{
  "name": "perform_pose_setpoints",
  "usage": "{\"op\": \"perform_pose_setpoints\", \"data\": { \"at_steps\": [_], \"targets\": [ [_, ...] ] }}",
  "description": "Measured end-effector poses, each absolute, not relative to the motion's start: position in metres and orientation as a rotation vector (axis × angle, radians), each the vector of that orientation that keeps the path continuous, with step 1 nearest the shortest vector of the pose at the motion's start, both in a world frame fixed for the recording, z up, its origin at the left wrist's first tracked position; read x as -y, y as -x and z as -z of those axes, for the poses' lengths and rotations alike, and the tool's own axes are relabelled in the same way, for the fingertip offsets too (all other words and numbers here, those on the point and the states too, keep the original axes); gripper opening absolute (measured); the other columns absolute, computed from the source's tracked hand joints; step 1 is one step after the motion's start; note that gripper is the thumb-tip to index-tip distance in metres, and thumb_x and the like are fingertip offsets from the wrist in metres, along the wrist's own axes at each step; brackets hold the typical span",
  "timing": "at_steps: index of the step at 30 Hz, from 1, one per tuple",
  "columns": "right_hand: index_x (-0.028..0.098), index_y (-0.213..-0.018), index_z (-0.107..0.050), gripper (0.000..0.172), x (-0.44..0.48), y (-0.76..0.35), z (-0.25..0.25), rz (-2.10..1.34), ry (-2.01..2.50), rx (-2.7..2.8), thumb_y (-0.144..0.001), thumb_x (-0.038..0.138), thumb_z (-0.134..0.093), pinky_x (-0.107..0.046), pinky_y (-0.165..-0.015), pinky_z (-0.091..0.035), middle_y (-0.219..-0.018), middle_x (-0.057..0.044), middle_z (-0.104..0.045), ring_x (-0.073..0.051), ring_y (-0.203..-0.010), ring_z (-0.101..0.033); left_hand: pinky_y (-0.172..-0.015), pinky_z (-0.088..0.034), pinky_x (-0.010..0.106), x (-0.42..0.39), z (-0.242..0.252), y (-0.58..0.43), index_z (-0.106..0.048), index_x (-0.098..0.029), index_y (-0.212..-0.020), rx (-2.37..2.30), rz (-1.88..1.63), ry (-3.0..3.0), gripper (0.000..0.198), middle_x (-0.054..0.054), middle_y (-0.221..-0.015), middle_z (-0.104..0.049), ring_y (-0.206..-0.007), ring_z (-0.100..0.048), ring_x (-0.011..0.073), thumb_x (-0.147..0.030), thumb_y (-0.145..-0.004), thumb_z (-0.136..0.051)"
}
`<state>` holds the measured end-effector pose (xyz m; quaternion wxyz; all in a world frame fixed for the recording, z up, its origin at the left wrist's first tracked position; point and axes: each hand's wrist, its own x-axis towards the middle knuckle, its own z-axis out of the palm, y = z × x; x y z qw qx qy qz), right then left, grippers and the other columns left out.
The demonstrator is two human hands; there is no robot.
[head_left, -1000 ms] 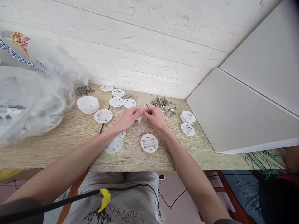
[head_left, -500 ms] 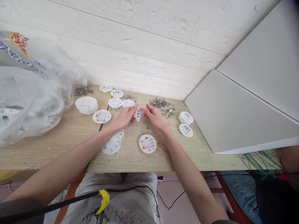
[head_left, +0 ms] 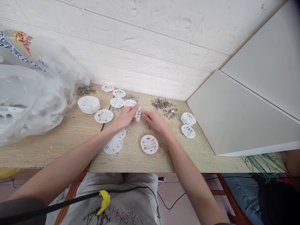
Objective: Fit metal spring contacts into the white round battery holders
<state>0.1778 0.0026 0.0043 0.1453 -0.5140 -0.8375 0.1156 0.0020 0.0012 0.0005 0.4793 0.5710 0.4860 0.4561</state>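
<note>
My left hand (head_left: 126,117) is closed round a small white round plastic battery holder (head_left: 138,113), held on edge above the wooden table (head_left: 70,137). My right hand (head_left: 155,120) is pinched beside it, fingertips near the holder; what it grips is too small to make out. A pile of small metal contact pieces (head_left: 164,105) lies just beyond my right hand. More white round battery holders lie around: one (head_left: 149,144) in front of my hands, a pair (head_left: 114,143) under my left wrist, two (head_left: 188,123) at the right.
A stack of white round covers (head_left: 88,104) and several loose holders sit at the back left. A large clear plastic bag (head_left: 30,90) fills the left. A grey slanted panel (head_left: 239,115) bounds the right. Green wires (head_left: 264,164) hang at the lower right.
My right hand has dropped lower toward the table and the thin metal piece it held upright no longer shows. My left hand has turned the holder on edge.
</note>
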Motion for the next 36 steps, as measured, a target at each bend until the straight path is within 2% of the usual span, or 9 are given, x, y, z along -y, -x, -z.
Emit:
{"op": "perform_pose_setpoints", "data": {
  "at_steps": [3,5,13,21,27,33,36],
  "targets": [
    [0.019,-0.110,-0.069,0.024,-0.0041,-0.1790,-0.0032,-0.345,1.443,2.400,-0.099,0.024,-0.048,-0.025,-0.073,-0.038,-0.093,-0.006,-0.073,-0.017,-0.081,-0.063,-0.057,-0.040,0.030,-0.0021,0.0001,-0.0013,-0.048,-0.019,-0.057,-1.170,-1.100,-1.449,0.052,0.002,-0.056,-0.052,-0.056,-0.051,0.0168,-0.062,-0.086,-0.049],
    [0.017,-0.109,-0.069,0.025,-0.0051,-0.1793,-0.0025,-0.337,1.424,2.382,-0.099,0.022,-0.047,-0.025,-0.077,-0.040,-0.097,-0.007,-0.074,-0.018,-0.088,-0.064,-0.057,-0.039,0.029,-0.0029,0.0009,-0.0008,-0.047,-0.020,-0.057,-1.173,-1.099,-1.455,0.052,0.002,-0.055,-0.052,-0.057,-0.051,0.0166,-0.062,-0.087,-0.049],
    [0.017,-0.094,-0.070,0.028,-0.0043,-0.1793,-0.0021,-0.326,1.366,2.391,-0.100,0.022,-0.043,-0.024,-0.071,-0.037,-0.084,-0.005,-0.071,-0.016,-0.075,-0.060,-0.056,-0.036,0.028,-0.0033,0.0036,-0.0016,-0.051,-0.018,-0.060,-1.188,-1.072,-1.490,0.051,0.000,-0.055,-0.048,-0.054,-0.045,0.0145,-0.060,-0.089,-0.044],
    [0.017,-0.086,-0.068,0.028,-0.0046,-0.1800,-0.0042,-0.297,1.424,2.362,-0.100,0.024,-0.044,-0.024,-0.068,-0.035,-0.080,-0.005,-0.069,-0.016,-0.073,-0.058,-0.057,-0.040,0.030,-0.0019,0.0001,-0.0012,-0.046,-0.020,-0.056,-1.196,-1.097,-1.469,0.052,0.001,-0.053,-0.049,-0.056,-0.050,0.0167,-0.061,-0.088,-0.047],
    [0.018,-0.090,-0.069,0.028,-0.0041,-0.1804,-0.0031,-0.330,1.349,2.381,-0.100,0.025,-0.044,-0.024,-0.069,-0.033,-0.082,-0.004,-0.070,-0.015,-0.074,-0.058,-0.059,-0.044,0.030,-0.0006,-0.0007,-0.0016,-0.049,-0.020,-0.058,-1.197,-1.085,-1.490,0.051,0.001,-0.054,-0.052,-0.057,-0.054,0.0176,-0.060,-0.089,-0.046],
    [0.016,-0.083,-0.068,0.029,-0.0027,-0.1805,-0.0064,-0.281,1.429,2.378,-0.099,0.023,-0.045,-0.025,-0.067,-0.032,-0.079,-0.004,-0.069,-0.015,-0.070,-0.055,-0.059,-0.042,0.030,0.0007,-0.0034,-0.0020,-0.049,-0.020,-0.058,-1.235,-1.075,-1.458,0.052,0.001,-0.054,-0.051,-0.057,-0.052,0.0173,-0.062,-0.087,-0.048],
    [0.017,-0.086,-0.069,0.029,-0.0023,-0.1801,-0.0071,-0.258,1.426,2.392,-0.100,0.023,-0.044,-0.025,-0.068,-0.033,-0.081,-0.005,-0.070,-0.016,-0.073,-0.057,-0.059,-0.042,0.030,-0.0001,-0.0027,-0.0020,-0.049,-0.020,-0.058,-1.211,-1.089,-1.445,0.051,0.002,-0.053,-0.050,-0.059,-0.052,0.0182,-0.063,-0.085,-0.051]
  ]
}}
